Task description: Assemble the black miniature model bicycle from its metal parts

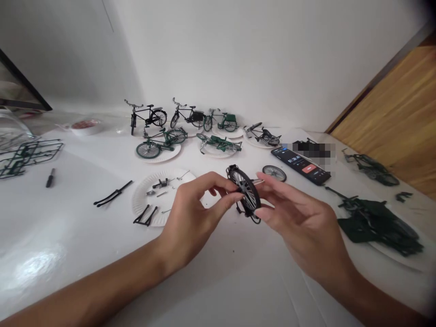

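Both hands hold a partly assembled model bicycle (250, 193) above the white table, its spoked black wheel turned toward me. My left hand (199, 209) pinches it near the wheel hub with thumb and forefinger. At the wheel's right side, my right hand (299, 218) grips the rim and frame between thumb and fingers. Part of the frame is hidden behind the wheel and fingers. Left of my left hand lies a paper plate (141, 193) with small metal parts and a black stand-like piece (146, 215). A loose spoked wheel (274, 173) lies just beyond my right hand.
Finished-looking model bicycles (149, 116) stand along the back, some on paper plates. A phone (301, 164) with a running timer lies to the right. A dark green model bicycle (378, 222) sits at front right. A screwdriver (51, 178), black fork (113, 194) and green part frames (30, 154) lie left.
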The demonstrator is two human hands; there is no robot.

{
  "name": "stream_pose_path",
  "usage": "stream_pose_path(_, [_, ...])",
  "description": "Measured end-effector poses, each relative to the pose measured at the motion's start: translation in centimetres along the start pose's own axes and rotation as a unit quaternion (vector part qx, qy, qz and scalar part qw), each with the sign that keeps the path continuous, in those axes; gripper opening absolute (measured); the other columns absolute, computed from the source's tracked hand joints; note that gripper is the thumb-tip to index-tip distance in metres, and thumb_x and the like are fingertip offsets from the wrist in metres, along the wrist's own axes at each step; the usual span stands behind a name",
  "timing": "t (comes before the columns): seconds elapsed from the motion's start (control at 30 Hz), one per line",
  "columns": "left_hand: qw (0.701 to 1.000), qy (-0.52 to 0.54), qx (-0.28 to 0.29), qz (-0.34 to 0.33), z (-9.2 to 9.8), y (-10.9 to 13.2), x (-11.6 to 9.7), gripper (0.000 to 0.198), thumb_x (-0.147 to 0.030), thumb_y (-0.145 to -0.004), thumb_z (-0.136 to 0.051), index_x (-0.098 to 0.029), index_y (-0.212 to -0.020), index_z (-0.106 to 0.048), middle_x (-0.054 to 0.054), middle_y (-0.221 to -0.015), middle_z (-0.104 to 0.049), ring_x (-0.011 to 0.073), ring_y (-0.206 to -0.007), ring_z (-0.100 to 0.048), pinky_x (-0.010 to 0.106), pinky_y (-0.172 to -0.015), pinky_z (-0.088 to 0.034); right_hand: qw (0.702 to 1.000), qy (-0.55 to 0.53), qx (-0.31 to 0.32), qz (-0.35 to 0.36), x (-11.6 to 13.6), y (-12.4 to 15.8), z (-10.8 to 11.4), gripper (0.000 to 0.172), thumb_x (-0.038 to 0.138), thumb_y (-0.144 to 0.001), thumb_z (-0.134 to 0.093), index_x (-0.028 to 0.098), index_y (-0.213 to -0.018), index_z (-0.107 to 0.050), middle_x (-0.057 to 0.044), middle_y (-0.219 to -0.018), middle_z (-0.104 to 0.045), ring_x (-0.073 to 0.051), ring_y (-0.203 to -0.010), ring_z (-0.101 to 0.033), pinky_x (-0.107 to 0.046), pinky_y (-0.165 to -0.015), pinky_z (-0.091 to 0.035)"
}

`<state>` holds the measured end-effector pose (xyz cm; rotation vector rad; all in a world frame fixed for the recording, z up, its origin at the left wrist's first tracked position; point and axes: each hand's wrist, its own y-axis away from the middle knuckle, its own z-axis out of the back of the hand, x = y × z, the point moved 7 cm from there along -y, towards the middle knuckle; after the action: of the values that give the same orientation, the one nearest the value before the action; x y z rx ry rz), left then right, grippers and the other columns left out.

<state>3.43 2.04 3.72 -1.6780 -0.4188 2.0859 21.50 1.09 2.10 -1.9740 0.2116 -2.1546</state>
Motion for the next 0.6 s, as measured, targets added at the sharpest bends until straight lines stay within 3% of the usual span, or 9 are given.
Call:
stream_pose_path(0.17, [0.997, 0.074, 0.010, 0.003, 0.2, 0.3, 0.2, 0.006, -0.021, -0.090, -0.072, -0.020, -0.096, -0.073, 0.004, -0.093, -0.075, 0.0191, -0.086, -0.068, 0.035, -0.078, -0.054, 0.991, 0.094, -0.024, 0.093, 1.5, 0.2, 0.3, 0.018, 0.022, -0.088, -0.073, 0.035, -0.098, -0.081, 0.002, -0.106, -0.077, -0.016, -0.094, -0.073, -0.029, -0.085, -0.063])
stream_pose_path(0.37, [0.991, 0.120, 0.055, -0.023, -0.3, 1.1, -1.5, 0.012, -0.010, -0.086, -0.075, -0.017, -0.096, -0.075, 0.005, -0.091, -0.074, 0.0166, -0.085, -0.068, 0.031, -0.076, -0.055, 0.996, -0.041, 0.072, 0.047, 0.7, -0.4, 0.1, 0.016, 0.020, -0.086, -0.075, 0.034, -0.092, -0.081, 0.001, -0.091, -0.074, -0.013, -0.082, -0.071, -0.023, -0.073, -0.061])
stream_pose_path(0.6, [0.990, 0.126, 0.071, -0.002, -0.6, 1.2, -1.5, 0.012, -0.009, -0.087, -0.072, -0.016, -0.097, -0.073, 0.005, -0.091, -0.073, 0.0158, -0.085, -0.068, 0.029, -0.076, -0.056, 0.993, -0.078, 0.076, 0.047, 0.7, -0.6, 0.4, 0.018, 0.016, -0.078, -0.082, 0.033, -0.084, -0.080, 0.003, -0.085, -0.075, -0.012, -0.078, -0.071, -0.022, -0.071, -0.060])
